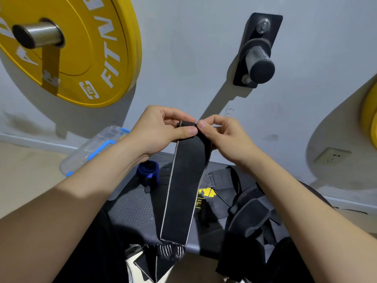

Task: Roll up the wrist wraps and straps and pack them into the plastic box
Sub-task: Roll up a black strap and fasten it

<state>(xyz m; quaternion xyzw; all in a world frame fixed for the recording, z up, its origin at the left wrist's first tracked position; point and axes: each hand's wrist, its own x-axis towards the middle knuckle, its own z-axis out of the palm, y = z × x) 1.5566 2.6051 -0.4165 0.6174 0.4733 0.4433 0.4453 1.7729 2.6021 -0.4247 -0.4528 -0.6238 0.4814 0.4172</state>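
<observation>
black strap [181, 193] hangs from my grip: my left hand [161, 129] and right hand [222, 135] both pinch its folded top end, fingers curled tight.

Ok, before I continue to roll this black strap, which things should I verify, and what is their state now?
1. Grip on the top end of the long black strap with pale edges: ok, the left hand and the right hand both pinch it.
2. First turn tight: cannot tell, fingers hide most of it.
3. Strap flat, not twisted: ok, it hangs flat.
4. Lower end free: cannot tell, it meets other fabric.
5. Is the clear plastic box with blue latches open: cannot tell, the left forearm covers part.
6. Is the rolled blue wrap packed: not ok, it lies on the grey bench.
</observation>
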